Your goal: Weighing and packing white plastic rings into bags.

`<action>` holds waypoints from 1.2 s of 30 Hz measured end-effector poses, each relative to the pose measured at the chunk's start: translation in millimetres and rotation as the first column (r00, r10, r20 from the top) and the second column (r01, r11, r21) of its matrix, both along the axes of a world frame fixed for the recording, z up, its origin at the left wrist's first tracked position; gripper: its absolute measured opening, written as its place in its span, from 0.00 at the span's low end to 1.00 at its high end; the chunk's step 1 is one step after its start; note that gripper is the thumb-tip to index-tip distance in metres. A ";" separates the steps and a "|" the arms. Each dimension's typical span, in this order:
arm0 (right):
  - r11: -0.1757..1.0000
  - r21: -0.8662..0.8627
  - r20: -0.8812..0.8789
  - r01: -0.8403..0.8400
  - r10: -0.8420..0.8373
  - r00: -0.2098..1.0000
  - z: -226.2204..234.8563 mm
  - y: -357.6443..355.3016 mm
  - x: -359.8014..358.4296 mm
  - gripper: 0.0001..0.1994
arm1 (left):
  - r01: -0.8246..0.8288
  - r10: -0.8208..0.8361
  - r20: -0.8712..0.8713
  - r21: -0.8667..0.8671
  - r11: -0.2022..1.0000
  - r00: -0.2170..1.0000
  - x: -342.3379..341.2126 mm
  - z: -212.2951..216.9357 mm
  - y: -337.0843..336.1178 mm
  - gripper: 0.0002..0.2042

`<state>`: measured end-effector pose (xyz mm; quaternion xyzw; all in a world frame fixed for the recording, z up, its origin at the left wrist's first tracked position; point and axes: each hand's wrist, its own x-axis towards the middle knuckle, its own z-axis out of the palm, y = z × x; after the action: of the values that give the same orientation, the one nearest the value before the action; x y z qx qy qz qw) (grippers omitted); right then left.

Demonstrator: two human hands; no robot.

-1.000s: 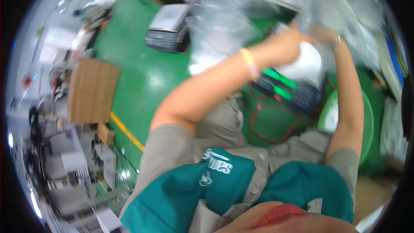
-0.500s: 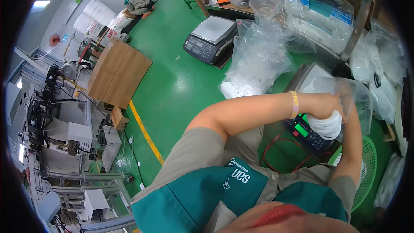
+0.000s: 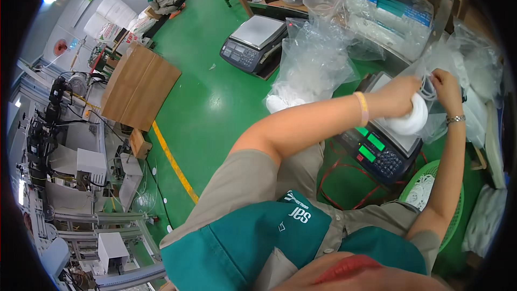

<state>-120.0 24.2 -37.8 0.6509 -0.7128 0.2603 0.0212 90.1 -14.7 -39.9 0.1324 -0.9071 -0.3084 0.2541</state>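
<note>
In the head view, a thick bundle of smooth white cord-like loops point(image 3: 408, 124) is right of centre in the frame, just over the black electronic scale with lit green displays point(image 3: 385, 163). My left hand point(image 3: 403, 97) grips its upper side, fingers wrapped over the loops. My right hand point(image 3: 447, 90) is just beyond, toward the right edge, its fingers bent in beside some loose pale strands point(image 3: 428, 89); I cannot tell whether it pinches those or the clear plastic film point(image 3: 435, 125) hanging below it.

I judge the bundle light, soft and springy, hardly fragile, but its smooth strands could slide over one another and fan apart. The best hold seems to be around the whole thickness, near the middle, not by one outer loop; the film looks thin and slippery, better gathered in a fold.

The bundle bows into a curve, its long axis slanting from upper right to lower left, with the rounded outer side turned toward the lower right. I make out no distinct front end.
</note>
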 end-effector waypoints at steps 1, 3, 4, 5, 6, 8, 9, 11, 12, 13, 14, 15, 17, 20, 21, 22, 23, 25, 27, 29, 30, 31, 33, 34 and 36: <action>0.998 -0.067 -0.068 -0.017 0.012 0.998 5.7 8.1 -0.3 0.07 | -0.045 0.051 -0.079 0.075 0.996 0.996 1.3 5.4 -1.7 0.23; 0.977 -0.201 -0.033 -0.072 0.067 0.997 29.3 29.3 20.3 0.08 | -0.087 0.103 -0.175 0.099 0.991 0.979 1.1 -1.7 -16.8 0.21; 0.974 -0.222 0.029 -0.053 0.061 0.998 41.7 41.3 24.5 0.08 | -0.080 0.100 -0.230 0.097 0.992 0.968 -3.1 -3.1 -20.7 0.19; 0.981 -0.167 0.080 -0.099 0.114 0.990 50.2 45.0 28.3 0.10 | -0.016 0.103 -0.281 0.295 0.955 0.954 2.5 7.5 -19.1 0.17; 0.980 -0.166 0.079 -0.110 0.124 0.989 59.2 50.5 36.9 0.10 | -0.024 0.096 -0.389 0.187 0.982 0.916 3.9 7.2 -20.9 0.17; 0.971 -0.101 0.346 -0.217 0.238 0.907 73.5 62.4 55.5 0.11 | 0.178 0.020 -0.495 0.350 0.919 0.869 14.0 21.7 -9.8 0.17; 0.973 -0.111 0.384 -0.201 0.229 0.894 80.1 74.4 57.9 0.11 | 0.270 -0.042 -0.512 0.379 0.885 0.858 11.1 30.2 -2.1 0.16; 0.979 -0.143 0.394 -0.145 0.190 0.899 87.6 89.1 60.5 0.10 | 0.364 -0.086 -0.544 0.428 0.828 0.835 7.3 41.6 8.6 0.15; 0.978 -0.179 0.409 -0.105 0.171 0.897 88.6 93.1 60.4 0.10 | 0.400 -0.097 -0.574 0.430 0.810 0.813 8.7 47.2 13.6 0.14; 0.972 -0.202 0.386 -0.115 0.187 0.903 87.2 96.1 53.4 0.10 | 0.438 -0.111 -0.603 0.429 0.790 0.790 8.4 51.6 18.2 0.13; 0.971 -0.202 0.389 -0.129 0.200 0.899 84.5 93.4 53.7 0.10 | 0.447 -0.020 -0.604 0.567 0.692 0.797 10.5 51.3 19.9 0.12; 0.978 -0.184 0.364 -0.100 0.163 0.917 82.5 91.3 54.6 0.10 | 0.399 0.010 -0.625 0.509 0.762 0.780 15.0 51.5 19.8 0.11; 0.980 -0.181 0.348 -0.076 0.137 0.927 81.5 91.8 57.8 0.11 | 0.477 0.100 -0.663 0.626 0.617 0.742 20.9 57.0 22.7 0.11; 0.986 -0.110 0.430 -0.129 0.164 0.888 86.6 101.2 62.1 0.11 | 0.223 -0.042 -0.551 0.267 0.938 0.833 13.9 48.6 20.3 0.12; 0.986 -0.102 0.445 -0.133 0.165 0.880 88.4 103.9 65.2 0.11 | 0.180 -0.028 -0.569 0.213 0.960 0.822 14.4 48.7 24.9 0.11; 0.986 -0.102 0.445 -0.128 0.161 0.881 88.3 105.3 66.8 0.11 | 0.133 -0.014 -0.588 0.160 0.978 0.809 14.7 48.9 27.6 0.10; 0.986 -0.158 0.360 -0.061 0.115 0.926 87.5 106.7 68.9 0.11 | 0.109 -0.055 -0.576 0.059 0.992 0.815 17.8 52.9 22.5 0.13; 0.978 -0.208 0.234 -0.021 0.071 0.970 89.0 109.8 70.8 0.10 | 0.052 0.099 -0.606 0.226 0.973 0.789 22.0 56.7 22.7 0.17; 0.985 -0.162 0.249 -0.066 0.105 0.963 91.9 113.1 75.9 0.10 | 0.007 0.006 -0.639 0.018 1.000 0.769 19.9 55.9 16.1 0.23; 0.982 -0.136 0.262 -0.130 0.162 0.951 93.0 116.4 84.9 0.09 | -0.001 -0.085 -0.601 -0.141 0.990 0.795 18.3 52.9 22.0 0.21; 0.983 -0.131 0.265 -0.126 0.157 0.951 92.3 117.2 86.9 0.09 | 0.094 -0.100 -0.438 -0.034 0.995 0.894 23.1 55.5 26.9 0.17; 0.985 -0.120 0.289 -0.121 0.152 0.945 90.9 117.4 88.5 0.09 | 0.166 -0.137 -0.260 0.091 0.982 0.956 27.9 58.0 30.4 0.14; 0.985 -0.127 0.344 -0.114 0.151 0.927 89.2 118.1 87.7 0.09 | 0.087 -0.049 -0.318 0.105 0.991 0.947 25.1 52.9 27.8 0.09; 0.984 -0.160 0.345 -0.081 0.132 0.929 87.8 117.6 87.0 0.09 | 0.062 -0.012 -0.325 0.143 0.988 0.945 24.8 51.4 22.5 0.09; 0.981 -0.187 0.343 -0.042 0.105 0.934 85.5 114.6 82.9 0.10 | 0.138 -0.017 -0.385 0.289 0.947 0.923 24.1 48.1 9.2 0.11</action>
<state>-37.2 138.8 47.7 0.6160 -0.6542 0.4349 -0.0585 114.2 -5.6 8.3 0.0722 -0.7858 -0.4767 0.3873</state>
